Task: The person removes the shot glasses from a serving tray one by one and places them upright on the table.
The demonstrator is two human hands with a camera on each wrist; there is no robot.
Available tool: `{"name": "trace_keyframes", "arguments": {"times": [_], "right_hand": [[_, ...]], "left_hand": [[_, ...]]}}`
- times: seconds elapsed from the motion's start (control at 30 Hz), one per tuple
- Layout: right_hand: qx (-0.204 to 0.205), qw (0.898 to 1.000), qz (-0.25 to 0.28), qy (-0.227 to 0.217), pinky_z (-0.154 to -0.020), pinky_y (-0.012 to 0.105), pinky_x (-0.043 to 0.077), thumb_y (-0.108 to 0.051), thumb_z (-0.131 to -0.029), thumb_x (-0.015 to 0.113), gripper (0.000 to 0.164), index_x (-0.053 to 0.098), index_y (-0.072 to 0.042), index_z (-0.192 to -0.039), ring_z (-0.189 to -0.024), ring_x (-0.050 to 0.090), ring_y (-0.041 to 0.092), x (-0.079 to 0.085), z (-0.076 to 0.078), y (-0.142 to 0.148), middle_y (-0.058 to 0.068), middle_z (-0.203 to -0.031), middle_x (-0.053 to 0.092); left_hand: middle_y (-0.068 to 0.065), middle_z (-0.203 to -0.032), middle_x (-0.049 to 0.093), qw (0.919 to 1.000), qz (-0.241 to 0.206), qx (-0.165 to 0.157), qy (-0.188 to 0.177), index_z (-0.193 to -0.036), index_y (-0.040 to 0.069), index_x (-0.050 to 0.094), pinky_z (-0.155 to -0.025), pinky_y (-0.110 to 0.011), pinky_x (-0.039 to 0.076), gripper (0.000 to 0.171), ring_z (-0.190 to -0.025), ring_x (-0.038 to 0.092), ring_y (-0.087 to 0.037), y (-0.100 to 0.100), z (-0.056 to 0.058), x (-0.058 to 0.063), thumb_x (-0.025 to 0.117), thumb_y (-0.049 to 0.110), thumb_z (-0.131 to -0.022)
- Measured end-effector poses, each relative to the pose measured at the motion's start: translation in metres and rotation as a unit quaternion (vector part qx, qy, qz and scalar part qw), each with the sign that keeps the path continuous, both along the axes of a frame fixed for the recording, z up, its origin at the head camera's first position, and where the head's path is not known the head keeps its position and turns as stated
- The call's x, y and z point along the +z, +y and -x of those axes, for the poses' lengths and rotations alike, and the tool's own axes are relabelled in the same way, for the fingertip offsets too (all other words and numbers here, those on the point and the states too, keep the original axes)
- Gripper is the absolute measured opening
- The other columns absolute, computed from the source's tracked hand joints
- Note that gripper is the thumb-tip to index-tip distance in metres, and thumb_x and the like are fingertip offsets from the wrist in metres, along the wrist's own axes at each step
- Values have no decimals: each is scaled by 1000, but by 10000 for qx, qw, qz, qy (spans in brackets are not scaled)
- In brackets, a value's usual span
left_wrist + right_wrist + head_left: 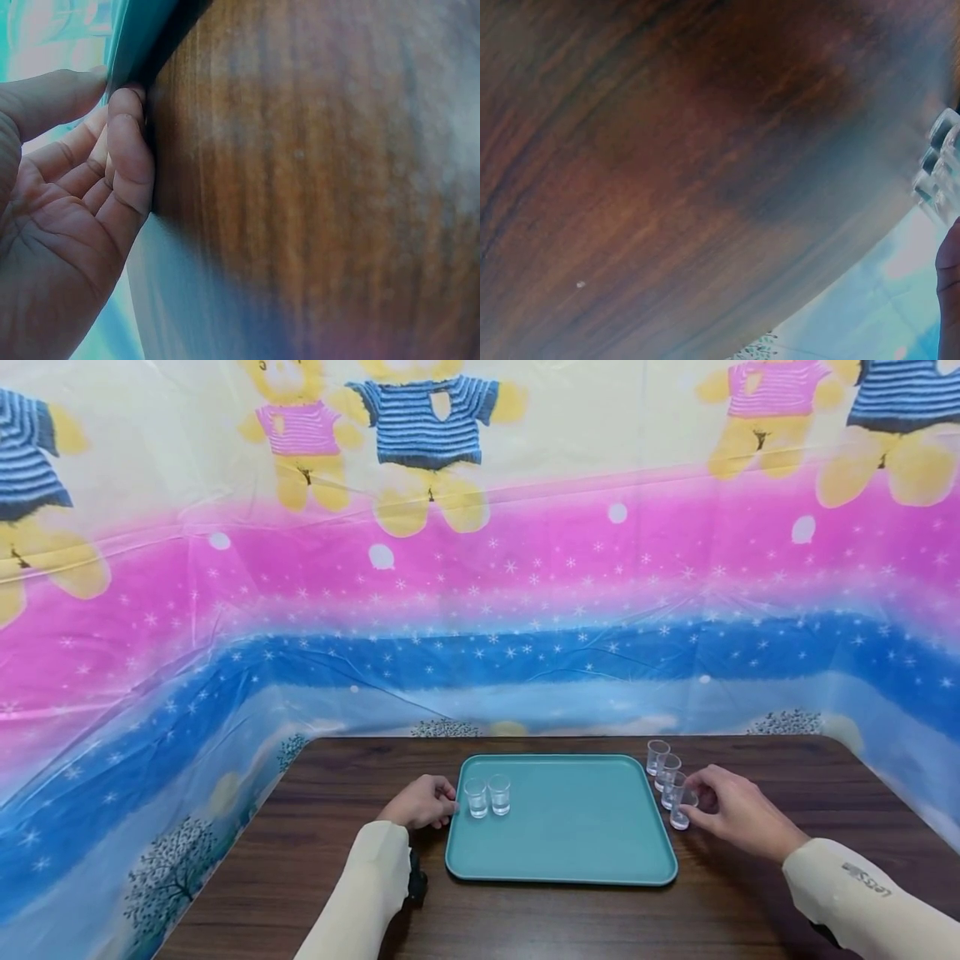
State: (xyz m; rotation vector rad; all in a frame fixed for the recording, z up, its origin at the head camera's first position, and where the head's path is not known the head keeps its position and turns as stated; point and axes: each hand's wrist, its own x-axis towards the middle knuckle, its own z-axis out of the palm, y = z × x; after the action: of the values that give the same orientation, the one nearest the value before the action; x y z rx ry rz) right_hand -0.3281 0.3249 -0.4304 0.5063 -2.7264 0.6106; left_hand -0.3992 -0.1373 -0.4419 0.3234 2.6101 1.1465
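A teal rectangular tray (570, 839) lies on the table, with two small clear shot glasses (477, 799) side by side near its left end. At the tray's left edge is my left hand (420, 802); in the left wrist view its thumb (64, 101) lies against the rim and its curled fingers are just outside, pinching the edge. My right hand (738, 814) pinches the nearest shot glass (679, 818) between thumb and fingers, beside the tray's right edge. Most of this hand is outside the right wrist view, where only a finger (949, 292) shows.
Behind the held glass, more shot glasses (657, 757) stand in a row along the tray's right side. The dark wood table (300, 860) extends around the tray. A printed cloth (487, 610) with bears and snowflakes hangs behind the table.
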Motion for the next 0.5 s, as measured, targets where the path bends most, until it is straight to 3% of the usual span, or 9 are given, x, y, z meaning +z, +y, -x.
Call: {"name": "trace_keyframes", "arguments": {"times": [0.5], "right_hand": [[425, 9989, 14, 200, -63, 33, 49, -17, -82, 75, 30, 62, -4, -107, -79, 55, 17, 15, 11, -20, 3, -92, 58]], "left_hand": [[-10, -80, 57, 10000, 31, 18, -8, -97, 0, 58, -60, -33, 53, 9, -65, 58, -20, 0, -5, 5, 61, 6, -92]]}}
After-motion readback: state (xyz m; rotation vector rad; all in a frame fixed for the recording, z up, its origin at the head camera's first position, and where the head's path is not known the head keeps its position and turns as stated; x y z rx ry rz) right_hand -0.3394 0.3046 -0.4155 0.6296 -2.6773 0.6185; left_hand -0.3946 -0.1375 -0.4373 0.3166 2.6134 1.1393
